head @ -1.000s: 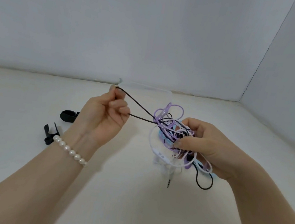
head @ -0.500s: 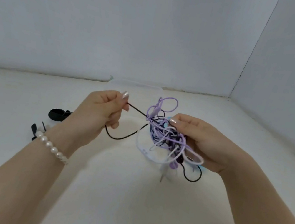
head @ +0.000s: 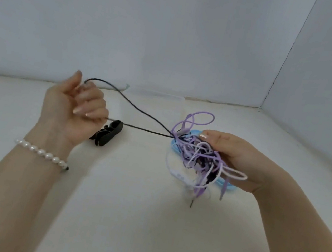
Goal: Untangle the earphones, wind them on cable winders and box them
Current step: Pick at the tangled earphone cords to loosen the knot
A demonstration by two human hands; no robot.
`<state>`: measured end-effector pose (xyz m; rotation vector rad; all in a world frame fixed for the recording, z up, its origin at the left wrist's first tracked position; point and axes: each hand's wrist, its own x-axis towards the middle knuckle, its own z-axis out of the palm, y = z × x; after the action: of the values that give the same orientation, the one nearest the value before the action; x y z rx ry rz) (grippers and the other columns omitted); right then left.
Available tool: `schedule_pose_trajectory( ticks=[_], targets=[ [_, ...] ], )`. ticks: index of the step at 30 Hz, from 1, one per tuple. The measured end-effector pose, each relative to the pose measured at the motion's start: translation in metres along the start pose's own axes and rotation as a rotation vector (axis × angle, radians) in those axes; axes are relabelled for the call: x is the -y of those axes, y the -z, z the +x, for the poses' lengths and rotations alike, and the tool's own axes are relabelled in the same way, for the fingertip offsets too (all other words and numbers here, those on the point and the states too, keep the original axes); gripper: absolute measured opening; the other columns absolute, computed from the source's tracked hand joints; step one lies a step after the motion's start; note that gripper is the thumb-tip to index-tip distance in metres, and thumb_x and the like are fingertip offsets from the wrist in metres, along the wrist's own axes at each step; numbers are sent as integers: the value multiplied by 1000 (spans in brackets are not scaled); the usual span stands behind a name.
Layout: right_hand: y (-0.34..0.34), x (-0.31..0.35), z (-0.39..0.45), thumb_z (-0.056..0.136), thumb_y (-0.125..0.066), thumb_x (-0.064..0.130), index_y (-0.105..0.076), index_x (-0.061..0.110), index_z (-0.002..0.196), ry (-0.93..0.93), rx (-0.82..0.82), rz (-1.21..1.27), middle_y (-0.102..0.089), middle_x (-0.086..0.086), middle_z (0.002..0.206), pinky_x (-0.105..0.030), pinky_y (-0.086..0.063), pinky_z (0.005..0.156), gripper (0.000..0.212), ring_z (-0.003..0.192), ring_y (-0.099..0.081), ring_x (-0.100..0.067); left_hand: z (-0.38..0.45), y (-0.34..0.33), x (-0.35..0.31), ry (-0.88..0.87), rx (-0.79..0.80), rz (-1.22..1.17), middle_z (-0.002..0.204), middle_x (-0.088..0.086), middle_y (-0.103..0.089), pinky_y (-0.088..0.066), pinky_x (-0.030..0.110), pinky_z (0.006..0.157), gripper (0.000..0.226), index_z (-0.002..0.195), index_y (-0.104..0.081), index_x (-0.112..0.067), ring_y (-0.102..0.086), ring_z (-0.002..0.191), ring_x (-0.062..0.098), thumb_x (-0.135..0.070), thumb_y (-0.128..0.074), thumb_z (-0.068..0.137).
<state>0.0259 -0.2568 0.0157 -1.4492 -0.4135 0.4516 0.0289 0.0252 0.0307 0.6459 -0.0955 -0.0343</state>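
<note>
A tangle of purple, white and black earphone cables [head: 197,155] hangs above the white table, gripped by my right hand [head: 236,157]. A black cable [head: 141,111] runs out of the tangle to the left as a long loop. My left hand [head: 75,110], with a pearl bracelet at the wrist, holds that loop in its curled fingers and keeps it taut. A black cable winder [head: 108,132] lies on the table just right of my left hand. A light blue cable winder [head: 222,182] lies under the tangle, mostly hidden. A jack plug dangles below the bundle.
A clear plastic box [head: 155,93] stands against the back wall, hard to make out. White walls close the table at the back and on the right [head: 321,86].
My left hand has pulled the black cable farther left and up, so the slack loop is now long and taut. The view has shifted; the black winder now appears right of my left hand.
</note>
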Motion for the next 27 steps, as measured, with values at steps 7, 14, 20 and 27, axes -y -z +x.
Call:
schedule_pose_trajectory(
  ticks=[7, 14, 20, 27],
  targets=[
    [8, 3, 1, 85, -52, 14, -74, 12, 55, -16, -267, 88, -68, -3, 62, -25, -52, 58, 37, 55, -63, -14, -12, -6, 14, 371, 264, 1212, 29, -3, -23, -24, 16, 32, 81, 75, -73, -4, -16, 24, 9, -79, -68, 47],
    [4, -3, 2, 93, -42, 10, -67, 5, 74, -77, -112, 65, -66, -3, 64, -21, -48, 53, 31, 54, -61, -12, 2, -13, 28, 139, -58, 299, 51, -7, -58, -47, 18, 39, 22, 66, -56, -14, -56, 40, 3, -28, -49, 81],
    [5, -7, 5, 80, -53, 19, -65, 5, 96, -96, -96, 65, -64, -11, 85, -26, -47, 56, 24, 61, -59, -16, 10, -7, 30, -43, -67, -108, 93, 9, -72, -56, 40, 80, 52, 53, -56, -9, -69, 96, 24, -28, -39, 98],
    [2, -8, 6, 70, -71, 26, -62, 1, 107, -61, 56, 102, -61, -17, 95, -33, -54, 57, 46, 71, -56, -24, 13, -4, 26, -162, -137, -189, 66, -2, -62, -44, 49, 91, 42, 60, -52, -15, -64, 70, 14, -31, -42, 98]
  ],
)
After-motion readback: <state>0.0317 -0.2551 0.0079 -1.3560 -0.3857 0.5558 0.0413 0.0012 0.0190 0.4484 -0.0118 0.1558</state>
